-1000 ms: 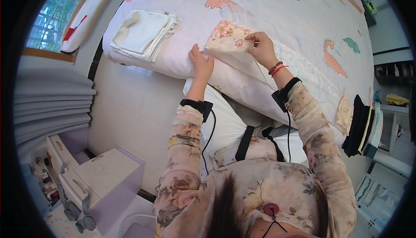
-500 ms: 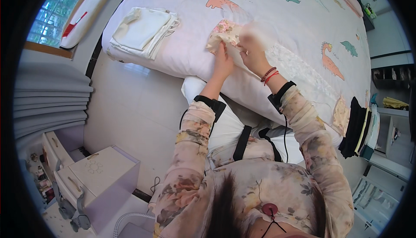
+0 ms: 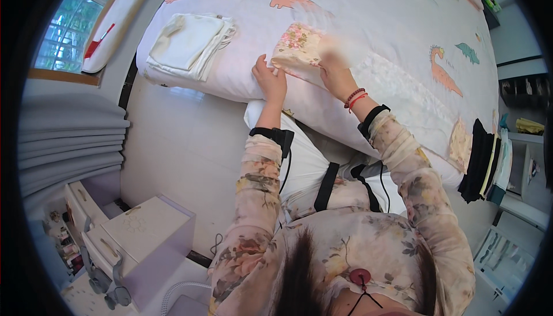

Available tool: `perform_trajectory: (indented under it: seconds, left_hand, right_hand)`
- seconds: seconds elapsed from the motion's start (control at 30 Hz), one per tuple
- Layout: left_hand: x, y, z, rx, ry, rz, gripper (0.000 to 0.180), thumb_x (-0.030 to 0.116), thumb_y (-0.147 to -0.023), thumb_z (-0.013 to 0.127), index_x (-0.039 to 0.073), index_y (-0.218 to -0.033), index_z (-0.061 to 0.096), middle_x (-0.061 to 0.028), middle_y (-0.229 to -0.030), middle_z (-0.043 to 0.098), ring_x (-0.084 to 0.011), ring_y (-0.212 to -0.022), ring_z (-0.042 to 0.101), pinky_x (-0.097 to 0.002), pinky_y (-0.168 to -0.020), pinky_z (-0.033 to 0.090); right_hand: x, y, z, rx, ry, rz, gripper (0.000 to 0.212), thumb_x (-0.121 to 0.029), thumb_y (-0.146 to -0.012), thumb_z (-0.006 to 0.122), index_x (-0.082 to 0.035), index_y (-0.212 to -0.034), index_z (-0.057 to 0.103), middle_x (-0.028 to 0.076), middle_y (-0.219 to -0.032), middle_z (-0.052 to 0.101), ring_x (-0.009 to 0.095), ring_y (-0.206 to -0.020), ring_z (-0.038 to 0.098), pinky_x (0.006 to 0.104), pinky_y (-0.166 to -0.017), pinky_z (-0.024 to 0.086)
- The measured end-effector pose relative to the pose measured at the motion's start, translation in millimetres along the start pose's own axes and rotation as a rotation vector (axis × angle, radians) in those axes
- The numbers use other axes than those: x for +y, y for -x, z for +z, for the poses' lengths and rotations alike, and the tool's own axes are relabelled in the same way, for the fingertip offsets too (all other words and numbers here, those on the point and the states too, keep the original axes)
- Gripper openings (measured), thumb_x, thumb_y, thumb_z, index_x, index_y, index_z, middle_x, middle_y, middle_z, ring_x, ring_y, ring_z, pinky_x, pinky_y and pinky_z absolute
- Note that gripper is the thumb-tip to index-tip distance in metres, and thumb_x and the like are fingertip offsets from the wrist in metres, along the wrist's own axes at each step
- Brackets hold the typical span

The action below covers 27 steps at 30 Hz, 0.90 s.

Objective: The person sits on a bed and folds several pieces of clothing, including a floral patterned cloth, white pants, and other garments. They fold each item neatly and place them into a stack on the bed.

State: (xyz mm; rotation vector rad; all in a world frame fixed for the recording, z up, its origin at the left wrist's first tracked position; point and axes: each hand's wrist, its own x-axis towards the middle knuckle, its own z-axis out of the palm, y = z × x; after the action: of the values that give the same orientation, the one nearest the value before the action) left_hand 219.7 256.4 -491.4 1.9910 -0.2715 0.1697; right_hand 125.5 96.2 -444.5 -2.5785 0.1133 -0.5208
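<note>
1. The floral cloth, cream with pink blossoms, lies near the front edge of the bed, between and just beyond the two hands; its lower edge faces the person
2. The left hand is at the cloth's lower left corner, its fingers lifted and spread, with a gap between thumb and forefinger; whether the thumb touches the corner, I cannot tell
3. The right hand reaches to the cloth's lower right side, thumb and forefinger close to its edge; a blurred patch covers the other fingers, so I cannot tell if it pinches the fabric
4. Red bracelets circle the right wrist, and a black band sits farther down each forearm, over or beside the flowered sleeves
5. The bed cover is pale, printed with orange and green dinosaurs
6. To the left of the floral cloth, well apart from it, a folded white stack rests near the bed's edge
7. On the right, a second floral piece hangs at the bed's edge, just beside dark garments
8. Grey curtain folds fill the left side, with a pale drawer cabinet below them
</note>
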Motion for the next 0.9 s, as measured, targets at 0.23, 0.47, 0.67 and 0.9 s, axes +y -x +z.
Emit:
perform_trajectory:
  seconds: [0.23, 0.47, 0.67, 0.9]
  left_hand:
    - [-18, -28, -9, -0.083, -0.133, 0.258, 0.036, -0.003, -0.072, 0.064, 0.004, -0.105, 0.050, -0.0125, -0.089, 0.054, -0.0223, -0.073, 0.057, -0.0336, -0.068, 0.048]
    - [-22, -32, -13, -0.126, -0.036, 0.098, 0.021, -0.001, -0.076, 0.064, 0.003, -0.092, 0.051, -0.0094, -0.075, 0.061, -0.0185, -0.067, 0.062, -0.0296, -0.064, 0.051]
    - [-29, -35, -18, -0.140, -0.033, 0.060, 0.021, -0.001, -0.076, 0.062, 0.002, -0.094, 0.050, -0.0086, -0.076, 0.061, -0.0170, -0.067, 0.062, -0.0280, -0.065, 0.052]
    - [-24, -37, -12, -0.214, -0.080, 0.110, 0.024, 0.003, -0.076, 0.063, 0.001, -0.098, 0.055, -0.0078, -0.075, 0.062, -0.0154, -0.067, 0.061, -0.0271, -0.065, 0.051]
  right_hand:
    - [-8, 12, -8, 0.008, -0.126, 0.095, 0.028, 0.001, -0.075, 0.054, -0.004, -0.103, 0.058, 0.016, -0.115, 0.050, 0.034, -0.091, 0.059, 0.0375, -0.077, 0.050]
    - [4, 36, 11, -0.044, -0.183, 0.086, 0.020, 0.004, -0.077, 0.054, 0.000, -0.095, 0.058, 0.016, -0.120, 0.047, 0.034, -0.094, 0.059, 0.0360, -0.080, 0.050]
    - [2, 40, 20, -0.017, -0.191, 0.096, 0.021, 0.007, -0.074, 0.056, 0.002, -0.095, 0.057, 0.017, -0.120, 0.045, 0.033, -0.101, 0.055, 0.0346, -0.085, 0.048]
    - [-3, 39, 22, 0.035, -0.181, 0.113, 0.021, 0.002, -0.081, 0.045, 0.003, -0.101, 0.050, 0.020, -0.122, 0.044, 0.037, -0.101, 0.055, 0.0367, -0.086, 0.048]
